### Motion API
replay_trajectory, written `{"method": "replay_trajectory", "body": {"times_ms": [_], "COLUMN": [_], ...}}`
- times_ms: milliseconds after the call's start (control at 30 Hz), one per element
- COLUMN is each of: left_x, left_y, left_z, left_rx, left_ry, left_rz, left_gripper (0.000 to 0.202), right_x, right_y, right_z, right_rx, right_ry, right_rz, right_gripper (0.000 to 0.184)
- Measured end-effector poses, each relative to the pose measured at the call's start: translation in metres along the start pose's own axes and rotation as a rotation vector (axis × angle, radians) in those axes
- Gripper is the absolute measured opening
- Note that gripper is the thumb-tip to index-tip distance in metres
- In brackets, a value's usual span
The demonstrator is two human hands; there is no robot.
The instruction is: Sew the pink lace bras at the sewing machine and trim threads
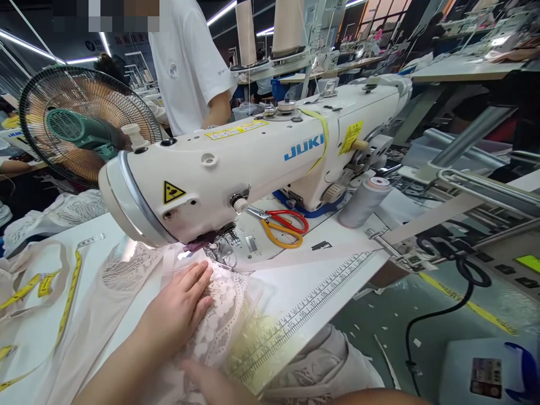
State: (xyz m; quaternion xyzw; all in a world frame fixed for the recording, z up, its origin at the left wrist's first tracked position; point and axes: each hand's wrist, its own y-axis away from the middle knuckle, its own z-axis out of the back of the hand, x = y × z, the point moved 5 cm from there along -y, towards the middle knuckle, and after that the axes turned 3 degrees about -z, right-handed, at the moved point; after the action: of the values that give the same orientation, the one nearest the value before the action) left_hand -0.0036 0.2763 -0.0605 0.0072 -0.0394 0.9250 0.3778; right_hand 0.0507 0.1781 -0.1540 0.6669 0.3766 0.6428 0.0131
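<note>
White tabletop (pixel 280 289) — pale lace (pixel 224 306) lies under the flat, unclenched left hand (pixel 179 304); right hand (pixel 208 383) blurred, grip unclear.

And I'm seeing a sewing workshop: long white metal JUKI sewing machine (pixel 253 160), tall beige thread cones (pixel 288 25), pale-topped worktables (pixel 468 70) beyond!

Strip lights (pixel 221 13) blaze overhead, a paned window (pixel 387 21) glows pinkish, pale worktable (pixel 468 70) at right, scraps (pixel 417 342) dotting the greenish floor (pixel 371 309)!

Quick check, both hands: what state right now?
Left hand: open, laid palm down on the lace fabric.
Right hand: blurred and cut off at the bottom edge; cannot tell.
</note>
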Motion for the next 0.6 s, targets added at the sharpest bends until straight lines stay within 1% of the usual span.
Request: {"method": "replay_trajectory", "body": {"times_ms": [200, 333, 433, 600], "left_x": [0.008, 0.008, 0.009, 0.013], "left_y": [0.000, -0.003, -0.006, -0.009], "left_z": [-0.007, -0.004, 0.000, -0.002], "left_rx": [-0.053, -0.010, -0.005, -0.002], "left_ry": [-0.006, 0.010, -0.002, -0.025], "left_rz": [0.017, 0.011, 0.012, 0.016], "left_gripper": [0.051, 0.051, 0.053, 0.058], "right_x": [0.004, 0.008, 0.011, 0.012], "right_y": [-0.003, -0.005, -0.006, -0.007], "right_z": [-0.002, -0.002, -0.002, -0.002], "right_rx": [0.002, 0.020, 0.033, 0.008], "right_ry": [0.018, 0.033, 0.046, 0.072], "right_rz": [-0.007, 0.016, 0.042, 0.057], "right_gripper": [0.057, 0.058, 0.057, 0.056]}}
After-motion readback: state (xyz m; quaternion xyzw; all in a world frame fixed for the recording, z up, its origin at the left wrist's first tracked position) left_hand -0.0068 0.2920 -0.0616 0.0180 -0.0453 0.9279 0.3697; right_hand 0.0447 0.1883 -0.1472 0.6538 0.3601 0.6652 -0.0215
